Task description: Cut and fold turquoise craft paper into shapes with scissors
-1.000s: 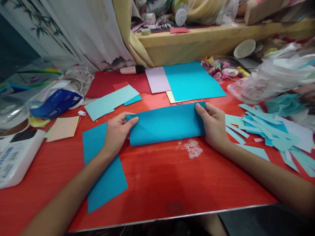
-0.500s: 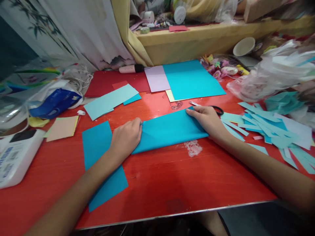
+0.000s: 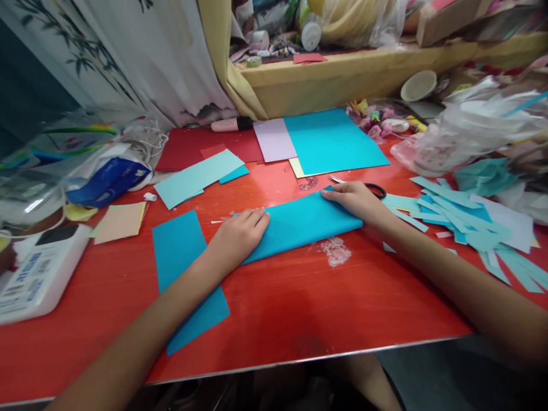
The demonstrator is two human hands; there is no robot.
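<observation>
A folded sheet of blue paper (image 3: 303,222) lies slanted across the red table between my hands. My left hand (image 3: 242,234) rests palm down over its left end, fingers laid on the paper. At the other end, my right hand (image 3: 353,200) grips the paper with the thumb on top and the other fingers mostly hidden. Under my left forearm is a second blue paper piece (image 3: 180,245), flat on the table. Scissors with black handles (image 3: 377,191) lie just behind my right hand, partly covered by it.
Cut light-blue strips (image 3: 466,217) are heaped at the right, near a plastic-wrapped cup (image 3: 454,137). Farther back lie a large blue sheet (image 3: 336,142), a lilac sheet (image 3: 274,140) and red paper (image 3: 184,148). A white bottle (image 3: 43,274) and a blue packet (image 3: 109,182) are at the left.
My left hand has moved from the left edge of the folded paper inward to the right and flattened onto it. My right hand keeps its grip. The view has shifted slightly.
</observation>
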